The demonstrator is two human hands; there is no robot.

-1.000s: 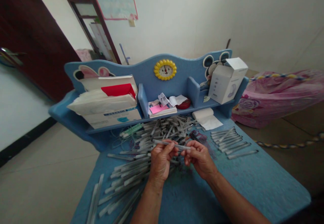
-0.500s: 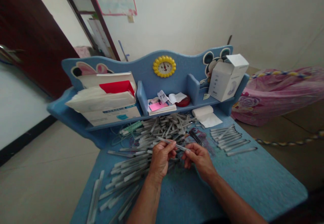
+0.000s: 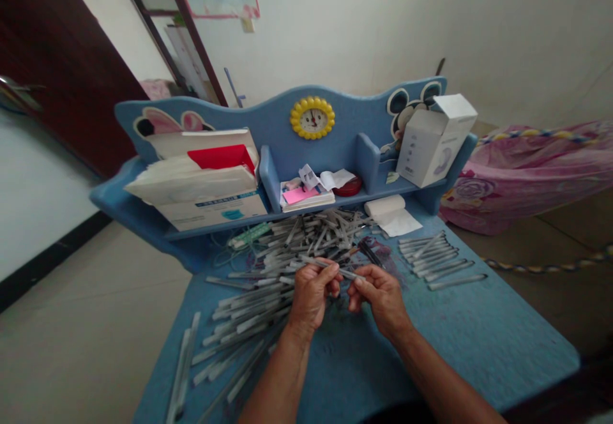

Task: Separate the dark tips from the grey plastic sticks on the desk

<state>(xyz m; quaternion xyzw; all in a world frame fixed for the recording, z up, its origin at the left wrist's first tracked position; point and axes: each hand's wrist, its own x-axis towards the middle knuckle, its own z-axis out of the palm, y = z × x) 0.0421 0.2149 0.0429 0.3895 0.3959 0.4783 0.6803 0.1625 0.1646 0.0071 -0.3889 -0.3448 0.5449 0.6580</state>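
A slim, translucent grey pen (image 3: 345, 273) is held level between my two hands above the blue desk. My left hand (image 3: 313, 287) pinches its left part with thumb and fingers. The right end sits in the fingertips of my right hand (image 3: 376, 293). Beyond the hands lies a loose heap of similar pale pen parts (image 3: 318, 231). Longer translucent barrels (image 3: 251, 309) are spread to the left of my left hand. On the right, several pens with dark ends (image 3: 428, 255) lie in a slanting row. A few black pens (image 3: 371, 255) rest just past my right hand.
The blue desk (image 3: 488, 334) has a raised shelf with a yellow clock (image 3: 312, 118), a carton of papers (image 3: 220, 210) and an open white box (image 3: 433, 143). A paper roll (image 3: 390, 213) lies under the shelf. Pink fabric (image 3: 517, 194) hangs at the right.
My hands have shifted slightly right and come a little closer together, still on the pen. The view has tilted slightly, so the shelf appears higher.
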